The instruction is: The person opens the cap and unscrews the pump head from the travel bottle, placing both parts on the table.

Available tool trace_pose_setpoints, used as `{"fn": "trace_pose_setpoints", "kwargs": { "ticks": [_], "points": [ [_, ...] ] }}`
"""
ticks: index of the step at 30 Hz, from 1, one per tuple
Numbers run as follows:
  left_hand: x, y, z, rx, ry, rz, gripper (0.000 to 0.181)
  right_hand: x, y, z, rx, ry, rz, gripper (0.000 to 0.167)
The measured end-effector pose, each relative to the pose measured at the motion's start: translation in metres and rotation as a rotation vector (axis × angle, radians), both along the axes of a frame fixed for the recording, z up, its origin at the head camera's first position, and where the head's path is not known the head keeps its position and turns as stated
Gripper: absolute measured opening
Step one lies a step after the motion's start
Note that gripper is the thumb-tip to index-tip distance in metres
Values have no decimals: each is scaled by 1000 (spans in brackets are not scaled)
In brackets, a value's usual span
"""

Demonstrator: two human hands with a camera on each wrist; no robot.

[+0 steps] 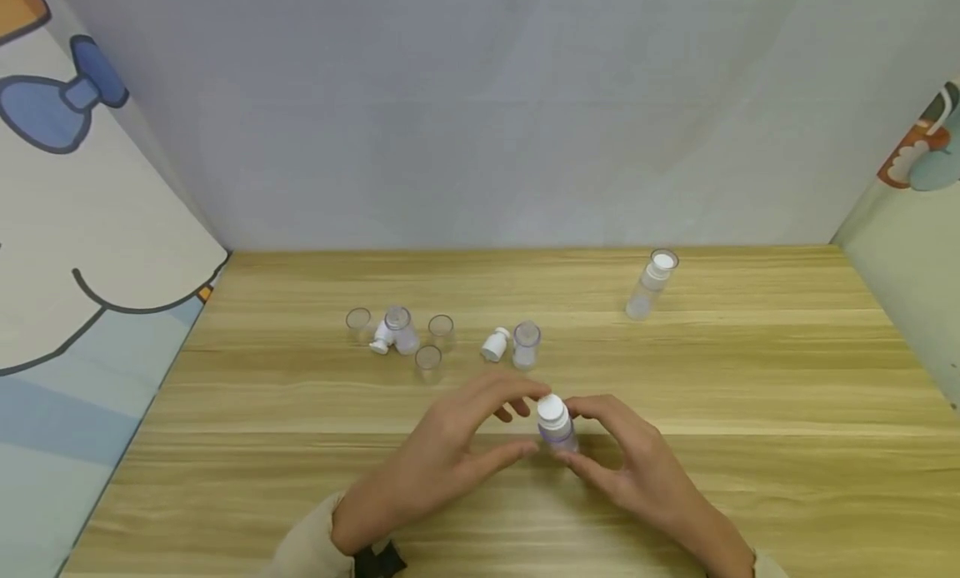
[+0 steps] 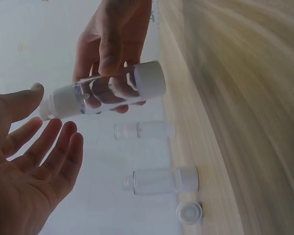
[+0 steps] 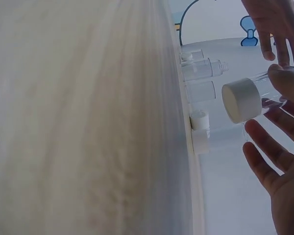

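Above the table's front part, my right hand [image 1: 637,461] grips a clear bottle [image 2: 108,92] with a white base and a white screwed-on top [image 1: 551,410]. Its thumb lies on one side and the fingers on the other. My left hand [image 1: 450,445] is beside the white top with spread, loosely bent fingers. Its index fingertip is close to that top; whether it touches cannot be told. Behind the hands stand a clear bottle [image 1: 527,346] without a top and a white top piece [image 1: 495,344] lying next to it.
Farther left are another open bottle [image 1: 403,332], a white top piece [image 1: 382,338] and clear caps [image 1: 441,328], [image 1: 429,360], [image 1: 358,320]. A capped bottle [image 1: 649,285] stands at the back right. Beyond the wooden table [image 1: 750,378] hangs a pale curtain [image 1: 487,128].
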State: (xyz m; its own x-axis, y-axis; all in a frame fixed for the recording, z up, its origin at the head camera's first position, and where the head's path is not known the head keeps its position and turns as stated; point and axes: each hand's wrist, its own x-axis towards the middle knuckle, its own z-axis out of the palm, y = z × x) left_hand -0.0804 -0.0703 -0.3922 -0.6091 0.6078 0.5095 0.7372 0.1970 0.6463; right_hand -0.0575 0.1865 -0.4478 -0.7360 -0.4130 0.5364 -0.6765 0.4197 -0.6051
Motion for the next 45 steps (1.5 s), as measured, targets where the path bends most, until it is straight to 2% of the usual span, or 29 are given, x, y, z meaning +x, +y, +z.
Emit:
{"fn": "trace_pose_setpoints", "kwargs": {
  "ticks": [4, 8, 12, 18, 22, 25, 31, 37, 45],
  "points": [
    [1, 4, 0, -2, -18, -3, 54, -1, -2, 2, 4, 53, 28, 40],
    [1, 6, -1, 4, -30, -10, 44, -1, -5, 4, 21, 109, 72, 38],
    [2, 8, -1, 19, -42, -13, 37, 0, -7, 6, 30, 130, 107, 38],
    [4, 11, 1, 67, -70, -31, 31, 0, -10, 8, 28, 168, 119, 37],
    [5, 12, -1, 105, -41, -26, 32, 0, -12, 9, 24, 191, 114, 37],
    [5, 13, -3, 148, 10, -24, 36, 0, -14, 10, 20, 199, 114, 36],
    [5, 14, -3, 198, 56, -29, 39, 0, -16, 10, 2, 177, 110, 33],
    [4, 15, -1, 169, 81, -32, 45, 2, -17, 11, -32, 130, 113, 34],
    [2, 13, 0, 143, 101, -57, 45, 1, -18, 13, -136, 35, 187, 36]
  ]
}}
